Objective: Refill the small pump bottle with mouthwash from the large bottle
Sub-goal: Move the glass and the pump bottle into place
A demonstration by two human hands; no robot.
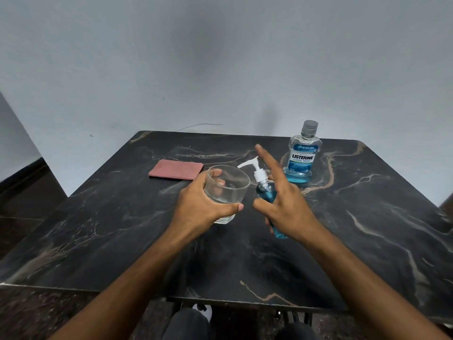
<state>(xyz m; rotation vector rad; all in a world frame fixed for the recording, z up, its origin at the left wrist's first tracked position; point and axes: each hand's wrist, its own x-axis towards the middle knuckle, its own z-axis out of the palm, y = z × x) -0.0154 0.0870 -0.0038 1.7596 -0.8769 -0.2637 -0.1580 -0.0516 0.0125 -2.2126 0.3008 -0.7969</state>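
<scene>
My left hand [203, 204] grips a clear glass tumbler [226, 186], held tilted above the table. My right hand [284, 204] holds the small pump bottle [264, 192], which contains blue liquid and carries a white pump head [255, 169]. Its nozzle points left over the rim of the glass. My index finger is stretched out above the pump and does not touch it. The large mouthwash bottle [302, 155] stands upright behind my right hand, grey cap on, with blue liquid low in its base.
A folded pink cloth [176, 170] lies on the dark marble table [367, 217] to the left of the glass. A pale wall rises right behind the table. My knees show below the table's near edge.
</scene>
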